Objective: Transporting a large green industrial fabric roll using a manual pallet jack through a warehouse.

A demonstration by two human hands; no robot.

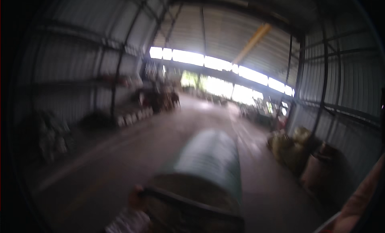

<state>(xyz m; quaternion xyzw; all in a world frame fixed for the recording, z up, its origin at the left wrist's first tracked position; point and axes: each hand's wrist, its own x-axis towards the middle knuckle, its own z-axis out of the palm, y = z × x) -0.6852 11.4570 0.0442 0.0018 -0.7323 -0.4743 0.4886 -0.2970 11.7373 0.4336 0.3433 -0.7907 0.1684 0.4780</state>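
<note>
A large pale green cylinder point(208, 157), like a drum lying on its side, stretches away in front of me. Across its near end runs a dark bar point(188, 203). My left hand point(137, 197) is closed round the bar's left end, with a shiny light sleeve point(127, 221) below it. At the lower right rim, a blurred stretch of skin, seemingly my right hand point(358, 199) or forearm, is raised close to the camera. Its fingers cannot be made out, and it is apart from the cylinder. Motion smears the whole picture.
Bulging yellowish sacks point(290, 147) and a brownish drum-like container point(321, 169) line the right wall. Along the left stand wrapped bundles point(52, 139), a row of pale blocks point(134, 117) and dark reddish objects point(160, 98). A concrete floor point(192, 110) runs toward bright windows.
</note>
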